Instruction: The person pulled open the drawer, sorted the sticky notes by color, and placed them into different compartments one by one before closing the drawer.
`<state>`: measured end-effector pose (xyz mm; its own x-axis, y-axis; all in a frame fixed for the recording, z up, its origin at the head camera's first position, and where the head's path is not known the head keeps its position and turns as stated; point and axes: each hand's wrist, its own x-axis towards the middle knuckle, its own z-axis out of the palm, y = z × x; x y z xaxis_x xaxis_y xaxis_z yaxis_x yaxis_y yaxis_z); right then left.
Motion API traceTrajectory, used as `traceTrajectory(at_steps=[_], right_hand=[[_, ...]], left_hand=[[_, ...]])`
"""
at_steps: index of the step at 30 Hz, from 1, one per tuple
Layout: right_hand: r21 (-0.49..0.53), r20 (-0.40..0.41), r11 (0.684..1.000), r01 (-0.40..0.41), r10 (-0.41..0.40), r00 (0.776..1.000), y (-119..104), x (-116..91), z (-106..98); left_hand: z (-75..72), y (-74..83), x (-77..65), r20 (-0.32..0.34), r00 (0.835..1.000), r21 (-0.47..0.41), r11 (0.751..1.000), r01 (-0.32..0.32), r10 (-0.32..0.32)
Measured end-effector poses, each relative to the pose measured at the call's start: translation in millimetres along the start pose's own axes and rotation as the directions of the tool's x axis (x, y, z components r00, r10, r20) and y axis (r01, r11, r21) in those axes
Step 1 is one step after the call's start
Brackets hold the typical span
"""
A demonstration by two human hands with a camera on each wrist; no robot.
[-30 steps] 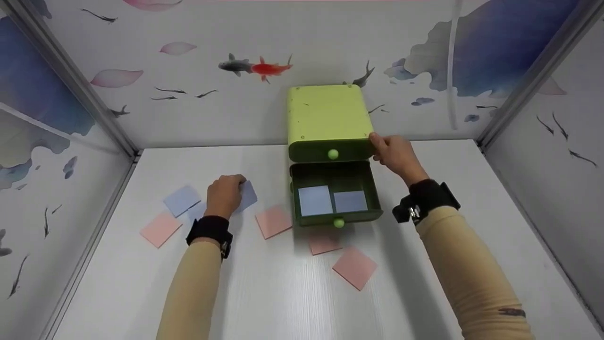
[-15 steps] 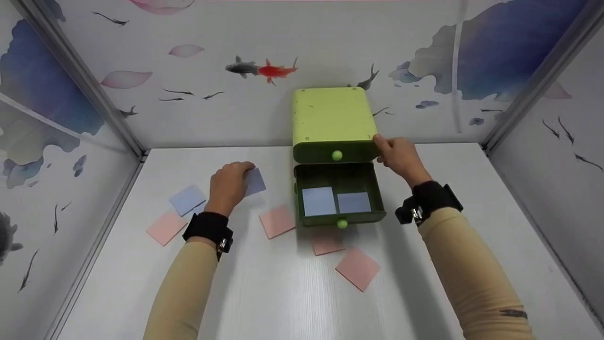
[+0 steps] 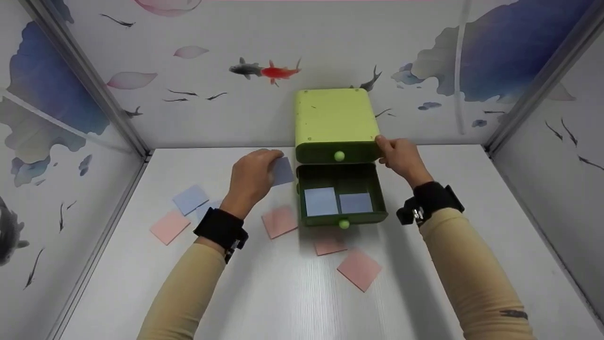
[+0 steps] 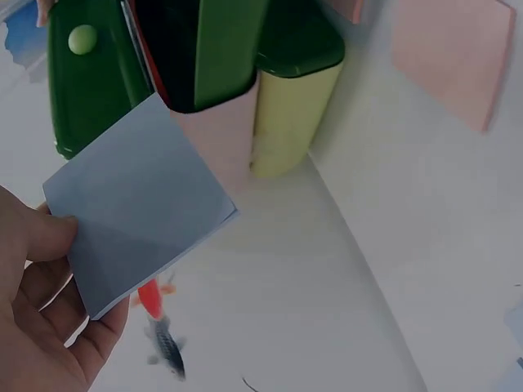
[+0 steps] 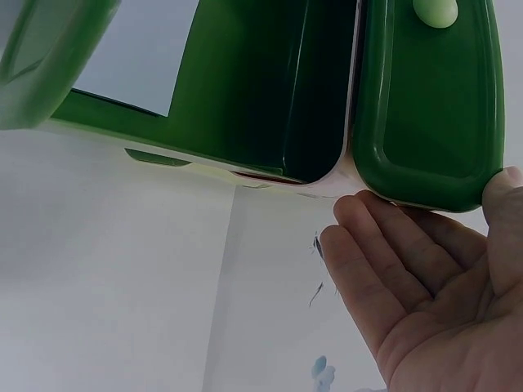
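Observation:
My left hand (image 3: 252,175) pinches a blue sticky-note pad (image 4: 143,208) between thumb and fingers, raised just left of a small green two-drawer box (image 3: 336,115). The pad's layered edge shows in the left wrist view. The lower drawer (image 3: 347,218) is pulled out, with a divider down its middle. One blue pad (image 3: 321,201) lies in its left compartment and another blue pad (image 3: 356,203) in the right one. My right hand (image 3: 401,158) rests against the box's right front corner, thumb at the upper edge and nearly straight fingers along the side. The upper drawer (image 3: 311,153) is closed.
On the table's left lie more blue pads (image 3: 190,199) and a pink pad (image 3: 170,227). Other pink pads lie before the drawer: one (image 3: 279,222) at its left, one (image 3: 330,246) partly beneath it, one (image 3: 359,269) nearer. A patterned wall (image 3: 212,118) stands behind the box.
My left hand has lifted the blue pad off the table and carried it right and away from me, up to the box. The right hand keeps its place on the box.

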<state>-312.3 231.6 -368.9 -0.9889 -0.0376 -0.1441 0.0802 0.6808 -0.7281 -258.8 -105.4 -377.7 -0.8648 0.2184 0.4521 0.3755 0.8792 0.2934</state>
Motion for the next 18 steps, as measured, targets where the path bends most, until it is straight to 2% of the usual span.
traceTrajectory(at_steps=[6, 10, 14, 18], right_hand=[[-0.009, 0.002, 1.0, 0.004, -0.004, 1.0, 1.2, 0.6, -0.7], [-0.016, -0.002, 1.0, 0.007, -0.007, 1.0, 1.4, 0.5, -0.7], [-0.021, -0.007, 1.0, 0.014, -0.014, 1.0, 1.7, 0.5, -0.4], [-0.016, -0.012, 1.0, 0.023, -0.023, 1.0, 1.3, 0.0, 0.3]], left_hand=[[0.7, 23.6, 3.3, 0.006, 0.997, -0.023, 0.997, -0.072, 0.072], [4.2, 35.7, 5.5, 0.037, 0.994, -0.042, 0.994, -0.103, 0.105], [12.1, 45.4, 7.0, 0.064, 0.989, -0.063, 0.99, -0.128, 0.132], [21.6, 54.8, 8.9, 0.121, 0.983, -0.076, 0.988, -0.131, 0.14]])
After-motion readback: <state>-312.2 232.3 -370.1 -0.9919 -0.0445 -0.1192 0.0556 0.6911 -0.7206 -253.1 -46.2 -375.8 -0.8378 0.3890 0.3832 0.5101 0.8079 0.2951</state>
